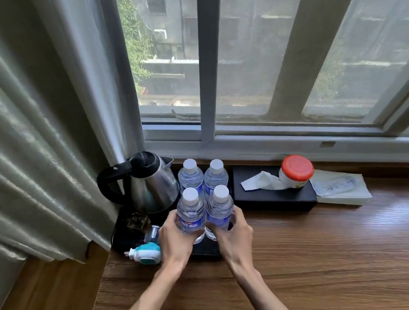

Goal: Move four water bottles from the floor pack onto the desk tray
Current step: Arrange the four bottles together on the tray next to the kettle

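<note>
Several clear water bottles with white caps and blue labels stand upright in a tight square on the black tray [206, 250] at the desk's back left. My left hand [172, 239] is wrapped around the front left bottle [191, 213]. My right hand [235, 232] grips the front right bottle [220, 208]. Behind them stand the back left bottle [190, 175] and the back right bottle [216, 174], touching the front pair. Whether the two front bottles' bases rest on the tray is hidden by my fingers. The floor pack is out of view.
A steel kettle [148, 183] with a black handle stands on the tray's left part. A teal and white plug-in device [144, 253] lies at the tray's left edge. A black tissue box [270, 195] with a red-lidded jar [296, 170] and papers [340, 187] sits to the right. The wooden desk [325, 256] meets the window sill.
</note>
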`<control>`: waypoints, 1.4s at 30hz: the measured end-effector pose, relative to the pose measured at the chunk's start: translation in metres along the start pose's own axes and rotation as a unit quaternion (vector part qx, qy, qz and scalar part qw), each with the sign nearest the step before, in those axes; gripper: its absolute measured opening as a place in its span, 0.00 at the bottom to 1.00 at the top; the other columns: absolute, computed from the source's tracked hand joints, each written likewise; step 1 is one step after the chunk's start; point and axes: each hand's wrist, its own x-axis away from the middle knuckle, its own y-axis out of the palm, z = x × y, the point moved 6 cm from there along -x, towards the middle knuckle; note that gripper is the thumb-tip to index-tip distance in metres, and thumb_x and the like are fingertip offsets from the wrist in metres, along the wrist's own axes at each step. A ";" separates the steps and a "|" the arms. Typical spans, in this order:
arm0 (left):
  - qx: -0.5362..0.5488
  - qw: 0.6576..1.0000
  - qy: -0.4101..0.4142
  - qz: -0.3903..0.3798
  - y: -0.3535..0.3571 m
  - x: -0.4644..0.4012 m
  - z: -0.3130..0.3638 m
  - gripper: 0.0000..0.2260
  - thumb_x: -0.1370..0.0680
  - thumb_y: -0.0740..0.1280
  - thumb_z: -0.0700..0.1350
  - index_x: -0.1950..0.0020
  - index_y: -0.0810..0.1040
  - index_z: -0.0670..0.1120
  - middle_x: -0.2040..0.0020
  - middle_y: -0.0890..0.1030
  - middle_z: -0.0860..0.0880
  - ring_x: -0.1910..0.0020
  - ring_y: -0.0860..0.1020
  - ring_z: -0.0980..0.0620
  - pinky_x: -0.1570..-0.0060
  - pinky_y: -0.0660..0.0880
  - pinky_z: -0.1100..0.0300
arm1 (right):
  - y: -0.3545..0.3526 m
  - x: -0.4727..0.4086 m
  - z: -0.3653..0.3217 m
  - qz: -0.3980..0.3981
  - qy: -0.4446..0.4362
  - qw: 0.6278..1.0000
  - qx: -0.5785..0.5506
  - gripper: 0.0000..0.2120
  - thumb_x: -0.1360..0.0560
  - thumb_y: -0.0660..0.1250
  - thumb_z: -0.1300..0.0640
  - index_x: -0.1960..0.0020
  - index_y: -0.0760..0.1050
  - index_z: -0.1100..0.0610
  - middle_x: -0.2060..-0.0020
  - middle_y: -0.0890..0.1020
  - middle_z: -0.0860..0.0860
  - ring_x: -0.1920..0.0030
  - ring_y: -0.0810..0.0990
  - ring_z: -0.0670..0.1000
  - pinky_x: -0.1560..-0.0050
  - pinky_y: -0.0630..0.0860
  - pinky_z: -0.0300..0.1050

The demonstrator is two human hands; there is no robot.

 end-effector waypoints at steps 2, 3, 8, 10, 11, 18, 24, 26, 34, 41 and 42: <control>-0.015 1.000 0.000 0.009 -0.002 -0.005 -0.001 0.26 0.43 0.83 0.47 0.48 0.80 0.49 0.55 0.87 0.52 0.54 0.84 0.53 0.54 0.82 0.49 | 0.007 -0.002 0.000 0.003 0.007 1.000 -0.001 0.26 0.35 0.80 0.52 0.40 0.77 0.50 0.55 0.86 0.45 0.55 0.84 0.41 0.53 0.77 0.36; -0.019 1.000 0.000 0.009 -0.002 -0.007 -0.001 0.25 0.42 0.83 0.47 0.48 0.80 0.48 0.55 0.87 0.51 0.55 0.84 0.52 0.54 0.82 0.49 | 0.010 -0.003 0.001 0.004 0.012 1.000 0.002 0.26 0.36 0.80 0.52 0.40 0.77 0.50 0.55 0.86 0.45 0.55 0.84 0.42 0.54 0.76 0.32; -0.039 0.999 0.001 0.010 -0.001 -0.013 0.003 0.22 0.41 0.83 0.45 0.51 0.80 0.47 0.55 0.87 0.48 0.55 0.84 0.49 0.57 0.81 0.51 | 0.016 -0.006 0.002 0.013 0.029 0.999 0.002 0.26 0.35 0.80 0.52 0.40 0.76 0.51 0.53 0.86 0.45 0.55 0.83 0.40 0.57 0.73 0.26; -0.048 0.999 0.001 0.010 -0.001 -0.016 0.005 0.22 0.41 0.83 0.46 0.51 0.80 0.47 0.56 0.87 0.48 0.56 0.84 0.49 0.59 0.80 0.54 | 0.017 -0.008 0.002 0.021 0.029 0.999 -0.005 0.25 0.35 0.80 0.53 0.40 0.76 0.51 0.54 0.86 0.45 0.56 0.82 0.39 0.57 0.73 0.25; -0.053 0.999 0.002 0.010 0.000 -0.017 0.005 0.22 0.41 0.83 0.46 0.51 0.80 0.46 0.55 0.87 0.48 0.56 0.83 0.48 0.59 0.79 0.55 | 0.017 -0.009 0.003 0.026 0.029 0.999 -0.008 0.26 0.35 0.80 0.53 0.40 0.75 0.50 0.54 0.86 0.45 0.55 0.83 0.40 0.56 0.75 0.27; -0.054 0.999 0.008 0.002 0.003 -0.025 0.013 0.21 0.39 0.83 0.44 0.52 0.78 0.44 0.54 0.86 0.45 0.56 0.81 0.48 0.60 0.70 0.61 | 0.022 -0.012 0.011 0.041 0.017 0.999 -0.008 0.28 0.35 0.80 0.47 0.39 0.74 0.50 0.52 0.85 0.45 0.52 0.84 0.45 0.49 0.80 0.45; -0.059 0.998 0.012 -0.002 0.003 -0.024 0.018 0.23 0.38 0.83 0.44 0.48 0.79 0.42 0.50 0.86 0.44 0.54 0.80 0.51 0.58 0.71 0.60 | 0.023 -0.011 0.011 0.050 0.006 0.999 0.002 0.28 0.34 0.80 0.49 0.37 0.73 0.50 0.49 0.85 0.45 0.51 0.83 0.45 0.48 0.80 0.44; -0.065 0.998 0.012 -0.004 0.003 -0.023 0.019 0.23 0.38 0.83 0.45 0.48 0.78 0.43 0.50 0.86 0.44 0.54 0.81 0.50 0.58 0.71 0.60 | 0.023 -0.010 0.013 0.054 0.005 0.998 0.007 0.28 0.33 0.80 0.50 0.37 0.73 0.49 0.49 0.85 0.45 0.50 0.83 0.44 0.47 0.80 0.45; -0.074 0.997 0.013 -0.007 0.005 -0.022 0.020 0.21 0.37 0.82 0.47 0.53 0.73 0.47 0.51 0.85 0.43 0.52 0.82 0.43 0.61 0.69 0.59 | 0.024 -0.012 0.014 0.059 0.001 0.998 0.023 0.26 0.33 0.80 0.50 0.39 0.72 0.48 0.50 0.85 0.46 0.50 0.83 0.47 0.47 0.79 0.48; -0.064 0.997 0.031 -0.030 0.006 -0.016 0.021 0.25 0.36 0.81 0.52 0.46 0.75 0.45 0.47 0.82 0.44 0.48 0.81 0.43 0.57 0.71 0.57 | 0.025 -0.009 0.010 0.035 -0.017 0.999 0.027 0.32 0.32 0.78 0.54 0.33 0.68 0.51 0.45 0.81 0.44 0.45 0.80 0.46 0.42 0.76 0.44; -0.066 0.997 0.027 -0.033 0.005 -0.014 0.020 0.27 0.35 0.80 0.53 0.43 0.74 0.45 0.44 0.82 0.44 0.46 0.81 0.43 0.55 0.72 0.57 | 0.026 -0.009 0.010 0.030 -0.014 0.999 0.026 0.33 0.33 0.78 0.53 0.32 0.66 0.52 0.43 0.80 0.45 0.43 0.79 0.47 0.41 0.76 0.44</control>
